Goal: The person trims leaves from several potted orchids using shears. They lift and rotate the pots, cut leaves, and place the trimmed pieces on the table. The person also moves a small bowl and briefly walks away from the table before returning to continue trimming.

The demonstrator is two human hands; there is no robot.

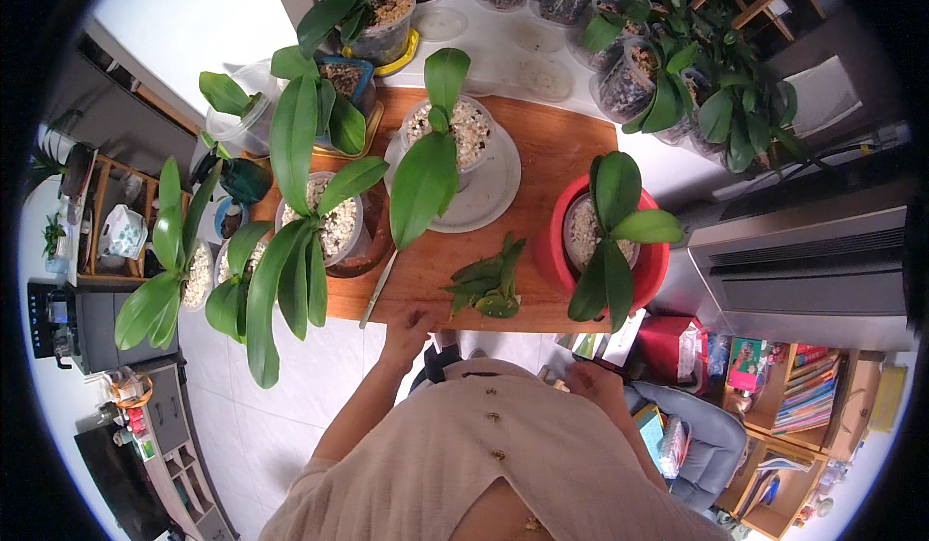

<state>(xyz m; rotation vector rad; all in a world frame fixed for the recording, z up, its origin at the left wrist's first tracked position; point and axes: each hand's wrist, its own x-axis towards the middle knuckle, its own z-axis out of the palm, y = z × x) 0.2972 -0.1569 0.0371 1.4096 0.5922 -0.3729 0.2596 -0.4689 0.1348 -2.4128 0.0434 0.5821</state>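
My left hand (411, 327) is at the front edge of the wooden table (435, 280), its fingers curled with nothing visible in them. Just left of it lies a slim metallic tool (379, 290), kind unclear. A loose cluster of green leaves (488, 280) rests on the wood to its right. My right hand (595, 383) hangs low by my right side, below the table edge; its grip is unclear. Above that hand, a red pot (546, 247) holds a smaller pot with a broad-leaved orchid (613, 214). Another orchid pot (464, 138) stands on a round grey plate (493, 203).
Orchids in clear pots (341, 225) crowd the left side, their leaves overhanging the front edge. More potted plants (631, 76) line the white ledge (501, 47) behind. A grey chair (707, 454) and a wooden bookshelf (769, 425) stand at right.
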